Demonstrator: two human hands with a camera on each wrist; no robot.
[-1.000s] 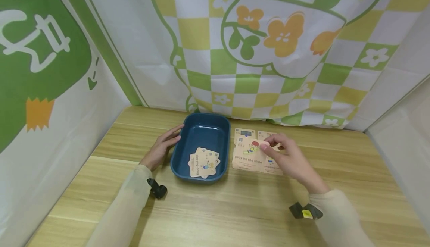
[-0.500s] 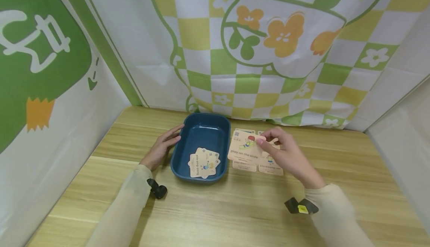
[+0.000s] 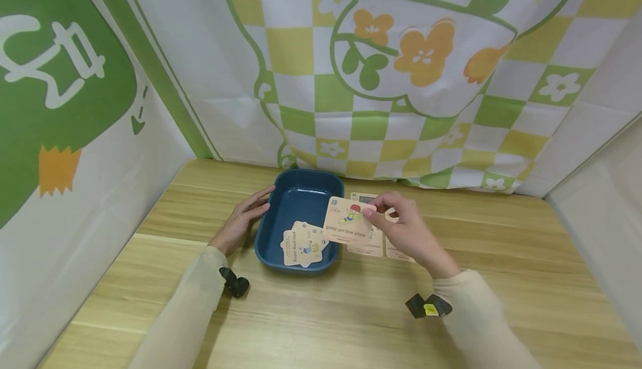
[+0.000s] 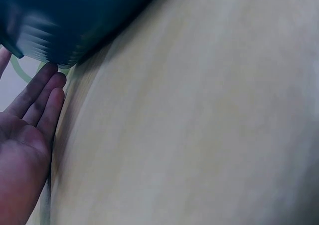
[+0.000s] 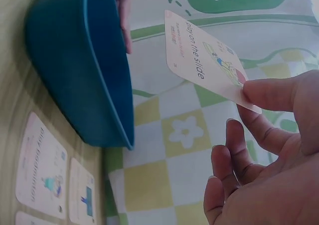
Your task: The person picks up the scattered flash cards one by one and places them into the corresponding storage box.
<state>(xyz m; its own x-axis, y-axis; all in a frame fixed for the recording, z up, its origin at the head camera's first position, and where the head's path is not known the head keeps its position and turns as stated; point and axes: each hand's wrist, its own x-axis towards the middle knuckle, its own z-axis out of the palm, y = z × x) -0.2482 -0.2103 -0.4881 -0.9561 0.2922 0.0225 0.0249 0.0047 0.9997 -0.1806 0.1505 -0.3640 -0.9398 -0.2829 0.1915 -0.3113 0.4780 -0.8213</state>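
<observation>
My right hand (image 3: 408,229) pinches a "play on the slide" flash card (image 3: 348,221) between thumb and forefinger. In the head view the card overlaps the right rim of the blue tray (image 3: 261,246); the right wrist view shows it raised above the table. Against the tray's left side rests my left hand (image 3: 241,221), fingers nearly straight, as the left wrist view also shows. Several flash cards (image 3: 303,246) lie overlapping at the tray's near end, a "play ping-pong" card on top. Beneath my right hand, more cards lie on the table, among them a "play badminton" card (image 5: 42,170).
The wooden table (image 3: 321,324) extends in front of the tray and to both sides. A checked, flowered cloth (image 3: 351,135) hangs along its back edge. White cloth walls stand left and right, the left one bearing a green print (image 3: 60,96).
My right hand has lifted the "play on the slide" card from above the other cards and carried it left to the tray's right rim. The left hand and tray have stayed put.
</observation>
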